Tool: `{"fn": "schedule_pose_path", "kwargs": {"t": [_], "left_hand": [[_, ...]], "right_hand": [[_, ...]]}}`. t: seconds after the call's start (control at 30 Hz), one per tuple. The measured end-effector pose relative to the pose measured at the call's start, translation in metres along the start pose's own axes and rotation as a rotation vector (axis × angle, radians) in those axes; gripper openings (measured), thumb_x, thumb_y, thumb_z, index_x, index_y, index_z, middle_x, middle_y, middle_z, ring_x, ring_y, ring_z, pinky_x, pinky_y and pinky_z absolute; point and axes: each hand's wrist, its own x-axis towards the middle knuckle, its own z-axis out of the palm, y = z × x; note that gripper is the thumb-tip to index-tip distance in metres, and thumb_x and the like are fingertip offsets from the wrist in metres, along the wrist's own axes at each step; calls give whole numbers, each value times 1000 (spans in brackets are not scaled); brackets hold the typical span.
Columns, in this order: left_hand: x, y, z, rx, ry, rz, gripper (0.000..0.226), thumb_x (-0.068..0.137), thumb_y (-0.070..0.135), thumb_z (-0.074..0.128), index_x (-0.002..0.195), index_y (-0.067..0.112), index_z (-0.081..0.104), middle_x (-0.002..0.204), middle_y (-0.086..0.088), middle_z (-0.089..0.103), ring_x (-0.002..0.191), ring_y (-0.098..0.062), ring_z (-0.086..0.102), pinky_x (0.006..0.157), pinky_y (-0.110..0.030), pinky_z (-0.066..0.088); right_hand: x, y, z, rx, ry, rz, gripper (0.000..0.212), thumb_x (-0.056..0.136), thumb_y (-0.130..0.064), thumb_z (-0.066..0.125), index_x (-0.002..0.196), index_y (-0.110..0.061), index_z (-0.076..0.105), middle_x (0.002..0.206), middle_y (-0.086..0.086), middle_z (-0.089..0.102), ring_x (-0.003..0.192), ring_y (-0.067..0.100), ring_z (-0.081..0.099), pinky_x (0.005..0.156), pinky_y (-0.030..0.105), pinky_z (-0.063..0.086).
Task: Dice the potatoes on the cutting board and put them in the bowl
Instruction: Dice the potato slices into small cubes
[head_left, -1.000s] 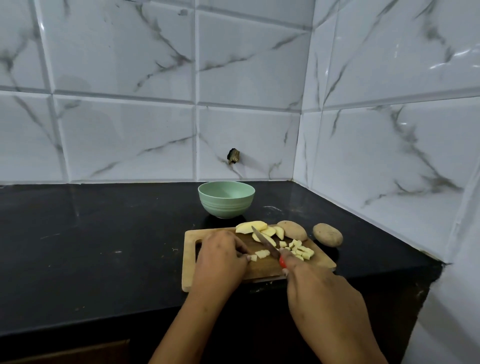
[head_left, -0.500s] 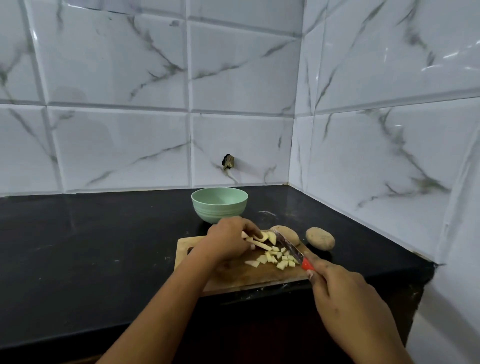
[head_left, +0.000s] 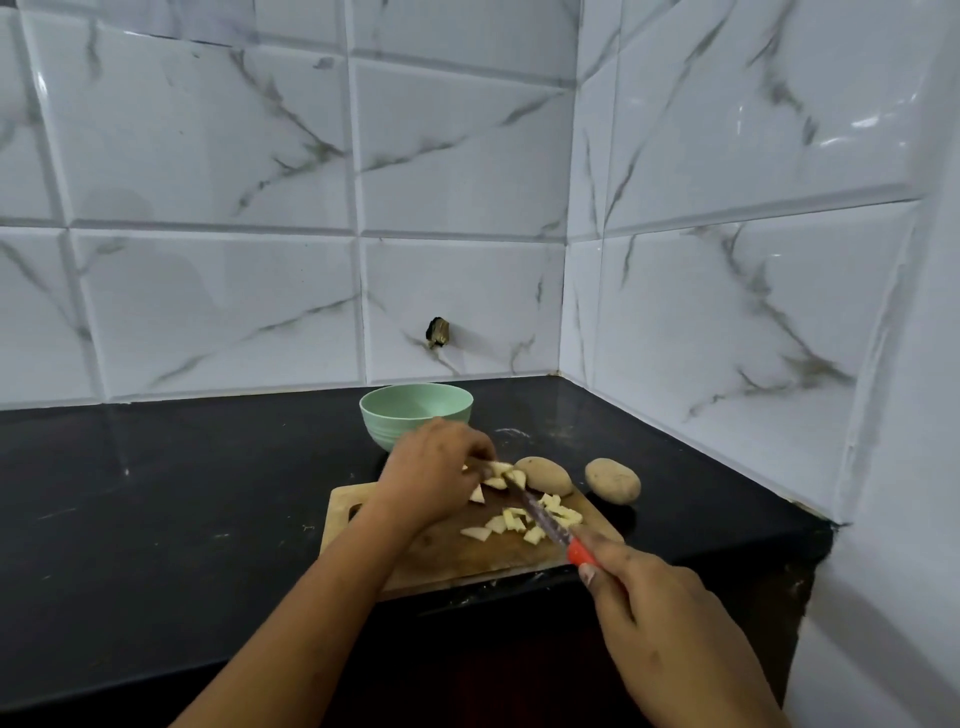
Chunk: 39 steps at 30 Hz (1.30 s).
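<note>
Since half a second ago the left hand (head_left: 434, 470) has slid toward the far edge of the cutting board (head_left: 457, 558), fingers curled on pale potato pieces (head_left: 500, 474). The right hand (head_left: 667, 631) is closed around the red-handled knife (head_left: 540, 514), its blade over the scattered dice (head_left: 524, 522). One whole potato (head_left: 545, 475) lies at the board's far right corner, another (head_left: 613, 479) on the desk (head_left: 182, 509) beside the board, the green bowl (head_left: 415, 413) just behind.

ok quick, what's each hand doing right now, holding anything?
Left hand: fingers curled down on the potato slices at the far end of the cutting board.
Right hand: closed on the red-handled knife.
</note>
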Motion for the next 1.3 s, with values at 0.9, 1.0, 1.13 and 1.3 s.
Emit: {"fn": "schedule_pose_path", "kwargs": {"t": [0.9, 1.0, 1.13, 1.3], "left_hand": [[-54, -33, -31, -491, -342, -499, 48, 76, 20, 79, 119, 20, 60, 95, 7, 63, 81, -5, 60, 63, -13, 50], [-51, -34, -31, -554, -361, -514, 58, 76, 16, 78, 129, 20, 54, 89, 3, 62, 70, -8, 61, 64, -18, 55], [-47, -34, -33, -537, -407, -481, 41, 79, 21, 77, 117, 23, 64, 73, 5, 58, 53, -4, 58, 53, -14, 49], [-51, -37, -29, -494, -363, -463, 35, 76, 28, 78, 109, 22, 67, 66, 10, 62, 48, 1, 58, 52, -10, 44]], "right_hand": [[11, -20, 23, -188, 48, -86, 39, 103, -39, 29, 141, -47, 34, 112, -14, 59, 90, 4, 56, 70, 22, 47], [9, -33, 28, -145, 34, -123, 42, 103, -39, 29, 143, -49, 29, 114, -14, 60, 93, 4, 56, 70, 22, 45], [10, -51, 42, -187, -47, -139, 51, 103, -27, 33, 149, -41, 16, 113, -7, 61, 97, 11, 57, 68, 25, 41], [19, -69, 52, -291, -216, -122, 62, 100, -18, 40, 152, -33, 9, 120, 1, 60, 107, 18, 58, 64, 27, 38]]}}
